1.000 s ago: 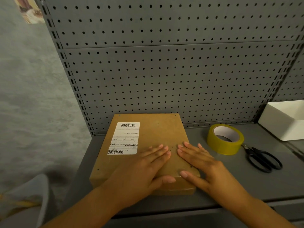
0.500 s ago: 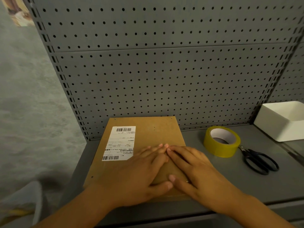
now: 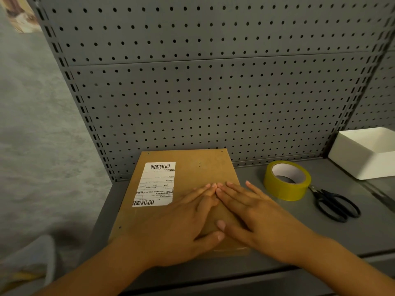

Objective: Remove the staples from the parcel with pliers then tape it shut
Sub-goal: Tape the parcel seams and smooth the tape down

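Flat brown cardboard parcel point(image 3: 188, 189), straight fingers point(image 3: 205, 190) pressing

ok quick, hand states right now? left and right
Left hand: open, fingers straight, pressing flat on the cardboard parcel.
Right hand: open, fingers straight, also flat on the parcel, holding nothing.

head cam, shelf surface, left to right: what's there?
shipping label → left hand → right hand (both flat on the parcel) → tape roll → scissors → white bin.
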A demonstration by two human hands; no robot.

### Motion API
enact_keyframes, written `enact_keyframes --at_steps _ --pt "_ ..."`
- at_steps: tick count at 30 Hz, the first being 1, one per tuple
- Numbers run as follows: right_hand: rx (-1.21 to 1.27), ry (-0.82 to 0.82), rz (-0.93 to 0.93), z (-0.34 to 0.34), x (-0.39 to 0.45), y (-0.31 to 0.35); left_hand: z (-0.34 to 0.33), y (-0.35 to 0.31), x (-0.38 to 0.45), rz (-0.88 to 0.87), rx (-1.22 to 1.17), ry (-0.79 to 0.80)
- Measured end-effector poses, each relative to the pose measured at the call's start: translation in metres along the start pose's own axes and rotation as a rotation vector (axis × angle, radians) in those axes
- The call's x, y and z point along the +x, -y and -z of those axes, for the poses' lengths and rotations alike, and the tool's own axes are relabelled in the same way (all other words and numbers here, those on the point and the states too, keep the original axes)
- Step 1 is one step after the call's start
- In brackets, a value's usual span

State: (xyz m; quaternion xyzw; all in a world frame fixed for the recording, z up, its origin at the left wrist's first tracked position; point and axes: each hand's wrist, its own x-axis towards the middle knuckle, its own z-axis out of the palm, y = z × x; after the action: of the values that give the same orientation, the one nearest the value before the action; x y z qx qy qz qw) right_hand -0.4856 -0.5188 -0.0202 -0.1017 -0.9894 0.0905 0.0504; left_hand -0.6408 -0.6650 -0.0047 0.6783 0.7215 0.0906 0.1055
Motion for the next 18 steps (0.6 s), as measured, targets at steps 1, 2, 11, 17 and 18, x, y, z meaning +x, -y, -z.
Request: enact_keyframes --at_steps 1,2,11,17,18 --pt "0.041 0.006 -0.003 -0.001 -0.001 0.000 0.000 0.001 0.000 0.005 -0.013 -0.009" --pt "0.084 0.015 -0.002 -0.003 -0.002 -0.001 0.000 0.001 -0.001 0.009 -0.023 -0.026" --pt "0.146 -0.048 0.023 -0.010 -0.017 -0.012 0.000 0.002 -0.005 -0.018 0.043 0.022" --pt "0.183 -0.153 0.028 0.022 0.011 -0.017 0.024 0.024 0.019 0.062 -0.299 -0.068" --pt "0.181 -0.191 0.032 0.024 0.022 -0.019 0.025 0.030 0.028 0.076 -0.295 -0.153"
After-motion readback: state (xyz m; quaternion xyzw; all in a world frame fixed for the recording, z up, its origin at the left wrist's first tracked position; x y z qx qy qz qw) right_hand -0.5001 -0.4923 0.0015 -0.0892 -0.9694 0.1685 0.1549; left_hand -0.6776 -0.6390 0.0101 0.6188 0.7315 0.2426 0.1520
